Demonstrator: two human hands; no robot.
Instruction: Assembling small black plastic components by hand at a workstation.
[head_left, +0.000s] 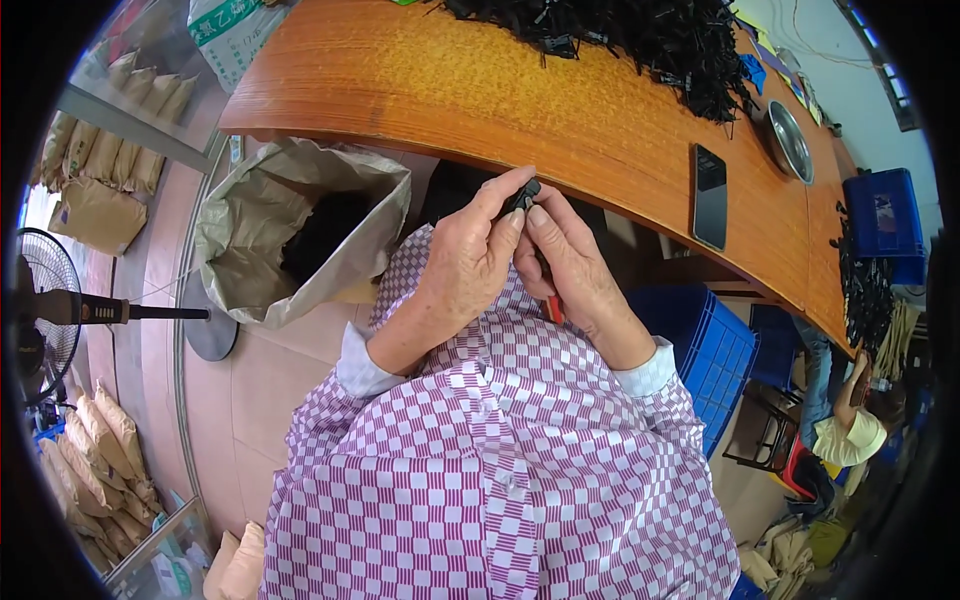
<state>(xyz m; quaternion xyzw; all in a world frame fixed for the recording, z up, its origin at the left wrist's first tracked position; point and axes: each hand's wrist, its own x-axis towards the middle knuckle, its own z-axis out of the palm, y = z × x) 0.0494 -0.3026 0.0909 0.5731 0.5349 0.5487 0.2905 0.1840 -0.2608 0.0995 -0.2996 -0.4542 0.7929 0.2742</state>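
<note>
In front of my chest, just off the table's near edge, both hands meet at a small black plastic part [524, 194]. My left hand [462, 250] is closed, pinching the part between thumb and fingers. My right hand [572, 268] is closed too, its thumb tip close against the part. A red-handled tool [553, 308] sticks out below the right palm; its working end is hidden by the fingers. A large heap of similar black parts [640, 45] lies at the far side of the wooden table [400, 90].
A phone [710, 197] and metal bowl [789, 142] sit on the table's right side. An open sack [235, 235] with dark contents stands at left, beside a fan [50, 305]. Blue crates [700, 350] are at right. Another person [848, 435] sits at the far right.
</note>
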